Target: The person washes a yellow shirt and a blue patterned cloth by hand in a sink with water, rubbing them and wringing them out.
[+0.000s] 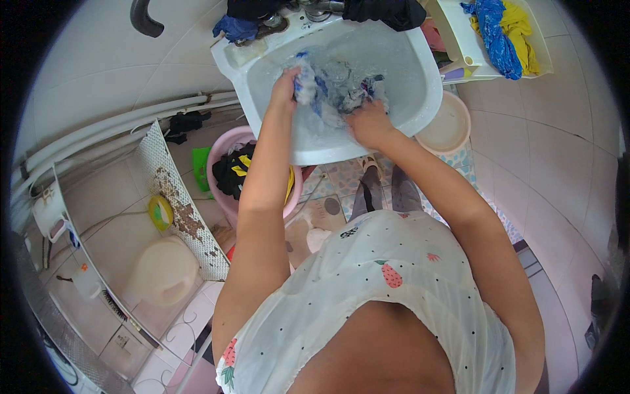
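Before me is a white ceramic washbasin [413, 106] with cloudy water in it. A wet white cloth with blue and dark patterning [322, 93] lies spread through the water. On the basin's left side, my left hand [285, 88] grips one bunched, foamy end of this cloth above the water. Low on the right, my right hand [369, 125] has its fingers curled on another part of the wet cloth, with the fingertips partly hidden. Whether both parts belong to one garment is unclear.
A pink tub [226, 143] of black and yellow clothes stands on the floor at left. A pale basin [445, 123] sits below right. Blue and yellow cloths [507, 39] lie on a shelf unit. Dark cloths [384, 12] hang by the faucet [320, 7]. A rusty perforated panel [182, 207] stands left.
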